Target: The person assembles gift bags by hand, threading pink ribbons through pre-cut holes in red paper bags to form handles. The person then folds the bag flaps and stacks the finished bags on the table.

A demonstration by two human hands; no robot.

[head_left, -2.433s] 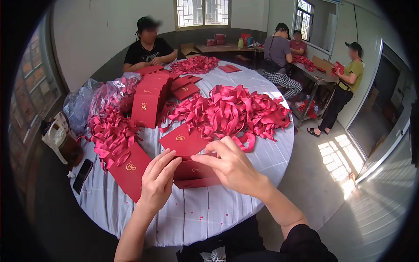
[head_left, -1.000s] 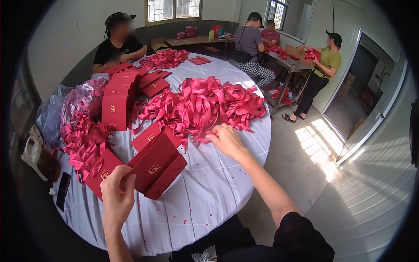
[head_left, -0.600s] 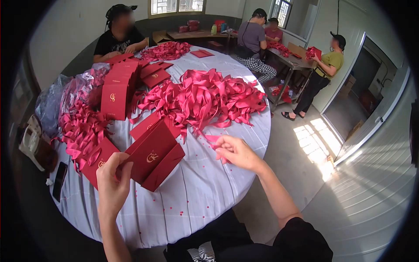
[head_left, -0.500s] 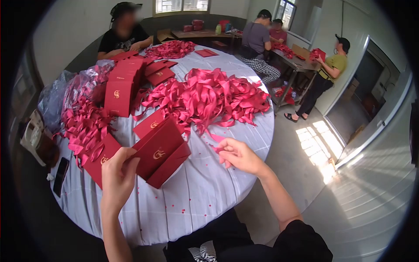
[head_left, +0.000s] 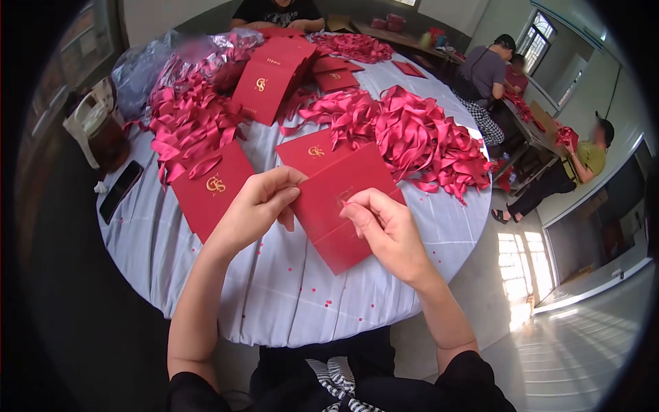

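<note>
My left hand (head_left: 264, 202) pinches the left edge of a red folded card (head_left: 329, 230), held above the white-clothed table (head_left: 274, 295). Over the card's face, my right hand (head_left: 384, 226) has thumb and forefinger pressed together on the end of a pink ribbon; most of that ribbon is hidden. A second red card with a gold emblem (head_left: 213, 189) lies left of my left hand, and another (head_left: 309, 147) lies just behind the held card. Behind my right hand is a large heap of pink ribbons (head_left: 425, 137).
More ribbons (head_left: 195, 123) lie at the left beside a plastic bag (head_left: 141, 75). A stack of red cards (head_left: 264, 82) stands farther back. A phone (head_left: 121, 191) rests near the left edge. One person sits across the table; several others are at a side table (head_left: 525, 120).
The held card has turned, its emblem no longer facing me the same way. My right hand has moved from beside the ribbon heap onto the card. The view has shifted.
</note>
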